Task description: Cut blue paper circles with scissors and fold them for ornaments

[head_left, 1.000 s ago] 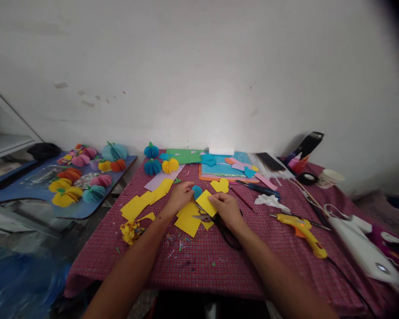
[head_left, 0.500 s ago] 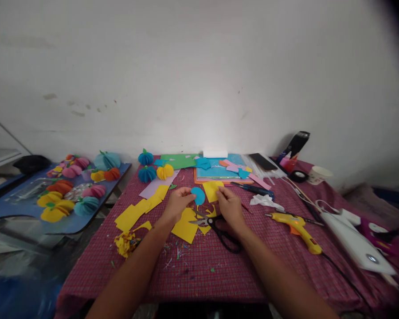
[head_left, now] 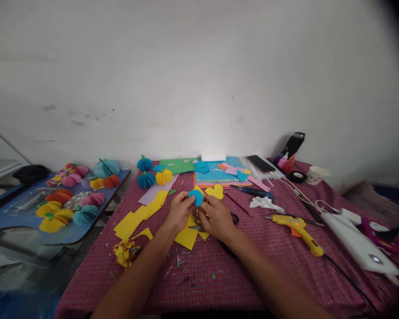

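Note:
My left hand pinches a small blue paper circle between thumb and fingers. Against its right side, my right hand is closed, its fingertips meeting the circle's lower right edge. A bit of yellow paper shows just behind the circle; how far it runs under the fingers is hidden. Beneath the right hand lie black-handled scissors, mostly covered, their blades over a yellow paper piece. Rounded yellow cutouts rest beyond the right hand.
Yellow paper strips and a crumpled yellow bundle lie left. A yellow glue gun, white tissue, red pencil and phone are right. Paper pumpkins stand at the back left, several more on a blue table.
My right hand has moved left with the yellow paper, bringing it behind the blue circle. The two hands now meet, and the right hand covers more of the scissors.

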`<state>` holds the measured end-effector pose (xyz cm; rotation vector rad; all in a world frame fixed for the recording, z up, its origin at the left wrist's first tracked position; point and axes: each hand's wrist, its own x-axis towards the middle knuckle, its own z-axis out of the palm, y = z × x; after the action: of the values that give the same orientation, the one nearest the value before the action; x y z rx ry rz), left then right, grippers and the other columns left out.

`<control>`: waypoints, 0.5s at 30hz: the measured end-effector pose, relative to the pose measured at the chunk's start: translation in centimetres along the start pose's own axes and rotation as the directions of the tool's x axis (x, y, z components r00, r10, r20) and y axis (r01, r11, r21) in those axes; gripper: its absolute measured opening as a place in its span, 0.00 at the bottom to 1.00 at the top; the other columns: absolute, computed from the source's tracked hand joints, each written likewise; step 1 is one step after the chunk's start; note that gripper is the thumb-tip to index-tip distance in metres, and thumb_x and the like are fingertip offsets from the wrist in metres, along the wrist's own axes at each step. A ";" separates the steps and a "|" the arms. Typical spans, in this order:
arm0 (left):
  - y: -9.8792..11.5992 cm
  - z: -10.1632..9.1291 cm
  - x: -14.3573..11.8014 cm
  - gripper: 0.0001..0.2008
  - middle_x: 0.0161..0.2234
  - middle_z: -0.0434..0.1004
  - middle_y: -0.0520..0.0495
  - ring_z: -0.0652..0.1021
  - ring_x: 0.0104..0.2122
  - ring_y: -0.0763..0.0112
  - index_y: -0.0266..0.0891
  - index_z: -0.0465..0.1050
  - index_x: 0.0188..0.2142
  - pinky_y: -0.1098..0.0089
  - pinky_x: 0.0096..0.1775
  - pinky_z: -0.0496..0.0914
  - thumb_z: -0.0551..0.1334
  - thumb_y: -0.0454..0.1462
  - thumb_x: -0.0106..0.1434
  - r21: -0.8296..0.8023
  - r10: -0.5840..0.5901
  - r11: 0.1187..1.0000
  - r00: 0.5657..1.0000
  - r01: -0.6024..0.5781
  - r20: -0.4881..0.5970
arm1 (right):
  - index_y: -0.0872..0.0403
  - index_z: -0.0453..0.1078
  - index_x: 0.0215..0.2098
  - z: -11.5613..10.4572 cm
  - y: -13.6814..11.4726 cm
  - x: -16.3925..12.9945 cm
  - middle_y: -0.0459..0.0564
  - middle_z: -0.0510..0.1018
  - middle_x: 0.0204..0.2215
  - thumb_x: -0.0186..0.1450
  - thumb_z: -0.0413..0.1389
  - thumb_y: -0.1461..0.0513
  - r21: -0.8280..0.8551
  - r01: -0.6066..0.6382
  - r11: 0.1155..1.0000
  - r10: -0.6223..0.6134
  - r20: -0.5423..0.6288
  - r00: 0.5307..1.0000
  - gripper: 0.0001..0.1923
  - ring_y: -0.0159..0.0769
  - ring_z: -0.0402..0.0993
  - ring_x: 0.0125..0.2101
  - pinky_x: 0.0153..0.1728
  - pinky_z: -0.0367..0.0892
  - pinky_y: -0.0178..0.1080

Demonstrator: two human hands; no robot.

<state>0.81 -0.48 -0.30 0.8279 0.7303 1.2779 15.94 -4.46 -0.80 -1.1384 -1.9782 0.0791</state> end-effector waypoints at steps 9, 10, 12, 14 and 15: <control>-0.7 -0.1 0.2 0.13 0.26 0.74 0.52 0.74 0.25 0.75 0.36 0.70 0.30 0.74 0.28 0.68 0.72 0.37 0.48 0.121 0.048 0.992 0.998 -0.042 -0.047 | 0.55 0.71 0.46 -0.4 1.1 0.7 0.51 0.78 0.34 0.62 0.58 0.52 0.728 -0.501 0.468 0.539 0.214 0.815 0.19 0.36 0.75 0.29 0.30 0.70 0.37; -0.7 0.0 0.2 0.14 0.26 0.74 0.52 0.74 0.25 0.75 0.36 0.70 0.30 0.74 0.28 0.68 0.72 0.36 0.48 0.121 0.047 0.992 0.998 -0.041 -0.047 | 0.56 0.72 0.40 -0.3 1.2 0.7 0.50 0.78 0.29 0.60 0.59 0.50 0.734 -0.542 0.410 0.548 0.277 0.790 0.18 0.35 0.73 0.25 0.27 0.69 0.36; -0.7 0.3 0.0 0.15 0.27 0.75 0.52 0.75 0.26 0.75 0.37 0.70 0.31 0.74 0.29 0.68 0.72 0.36 0.46 0.117 0.042 0.992 0.998 -0.036 -0.049 | 0.57 0.71 0.30 0.1 1.3 0.7 0.46 0.74 0.20 0.59 0.60 0.49 0.722 -0.593 0.356 0.571 0.335 0.750 0.18 0.32 0.69 0.19 0.22 0.65 0.34; -0.6 0.6 -0.1 0.18 0.28 0.75 0.52 0.75 0.26 0.74 0.37 0.70 0.33 0.74 0.29 0.68 0.73 0.36 0.45 0.117 0.037 0.993 0.998 -0.031 -0.046 | 0.57 0.70 0.26 0.5 1.4 0.7 0.44 0.72 0.17 0.58 0.60 0.49 0.718 -0.599 0.355 0.598 0.318 0.735 0.18 0.30 0.67 0.17 0.21 0.63 0.33; -0.5 0.7 -0.1 0.19 0.29 0.76 0.52 0.75 0.26 0.74 0.38 0.70 0.36 0.73 0.29 0.68 0.73 0.37 0.45 0.119 0.034 0.992 0.998 -0.028 -0.046 | 0.56 0.69 0.26 0.6 1.5 0.7 0.44 0.72 0.17 0.58 0.60 0.50 0.718 -0.595 0.361 0.608 0.302 0.734 0.18 0.30 0.67 0.17 0.20 0.63 0.32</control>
<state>1.60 -0.74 -0.38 0.9102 0.8413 1.2958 16.40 -2.90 -1.35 -1.1492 -1.1153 1.2260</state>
